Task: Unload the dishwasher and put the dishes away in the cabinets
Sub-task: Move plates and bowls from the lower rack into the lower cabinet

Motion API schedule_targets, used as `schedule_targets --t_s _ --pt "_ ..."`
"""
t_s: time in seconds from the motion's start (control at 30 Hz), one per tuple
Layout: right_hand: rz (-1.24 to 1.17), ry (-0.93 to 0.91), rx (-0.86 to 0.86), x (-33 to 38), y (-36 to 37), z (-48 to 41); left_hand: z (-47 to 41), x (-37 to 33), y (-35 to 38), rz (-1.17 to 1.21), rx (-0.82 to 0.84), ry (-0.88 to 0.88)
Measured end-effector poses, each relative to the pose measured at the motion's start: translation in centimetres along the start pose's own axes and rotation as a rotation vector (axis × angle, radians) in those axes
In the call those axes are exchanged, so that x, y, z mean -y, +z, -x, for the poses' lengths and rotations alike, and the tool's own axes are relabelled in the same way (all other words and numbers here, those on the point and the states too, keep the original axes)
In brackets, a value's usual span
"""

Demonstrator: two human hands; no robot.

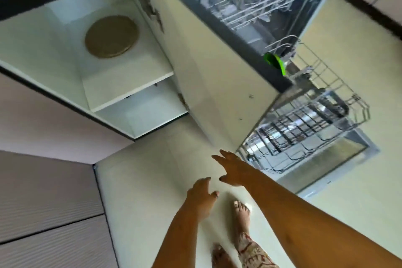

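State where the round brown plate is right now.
Upper left of the head view: the plate lies on the open cabinet's shelf, left of the dishwasher.

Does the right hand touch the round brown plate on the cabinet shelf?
Apart. The head view shows the right hand open over the floor, far from the plate on the shelf.

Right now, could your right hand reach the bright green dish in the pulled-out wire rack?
Probably yes: the right hand is open and empty, the pulled-out wire rack uncovered; the white cabinet door partly hides the bright green dish.
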State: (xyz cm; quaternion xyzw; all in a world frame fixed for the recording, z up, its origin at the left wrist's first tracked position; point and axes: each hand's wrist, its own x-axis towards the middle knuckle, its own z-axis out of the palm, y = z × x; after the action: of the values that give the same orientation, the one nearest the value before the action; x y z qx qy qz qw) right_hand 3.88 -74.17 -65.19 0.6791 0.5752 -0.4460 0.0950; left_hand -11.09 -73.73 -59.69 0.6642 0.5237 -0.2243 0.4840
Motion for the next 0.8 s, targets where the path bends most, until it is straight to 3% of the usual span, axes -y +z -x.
schedule_targets --t_s 0.23,0.43,0.67,0.8 --pt "-0.089 0.131 -0.177 -8.4 -4.3 3.4 -1.4 -7.6 3.4 0.069 0.011 0.040" --pt "-0.157 0.222 -0.198 -14.5 -5.5 2.6 -5.1 -13.9 5.2 0.189 -0.001 0.092" --pt "-0.148 0.159 -0.229 -18.6 -10.7 -1.4 -13.0 -19.4 2.8 0.601 -0.255 -0.028" --pt "-0.065 0.123 -0.284 -19.5 -14.5 -5.2 -17.8 -21.3 0.6 0.665 -0.359 -0.114"
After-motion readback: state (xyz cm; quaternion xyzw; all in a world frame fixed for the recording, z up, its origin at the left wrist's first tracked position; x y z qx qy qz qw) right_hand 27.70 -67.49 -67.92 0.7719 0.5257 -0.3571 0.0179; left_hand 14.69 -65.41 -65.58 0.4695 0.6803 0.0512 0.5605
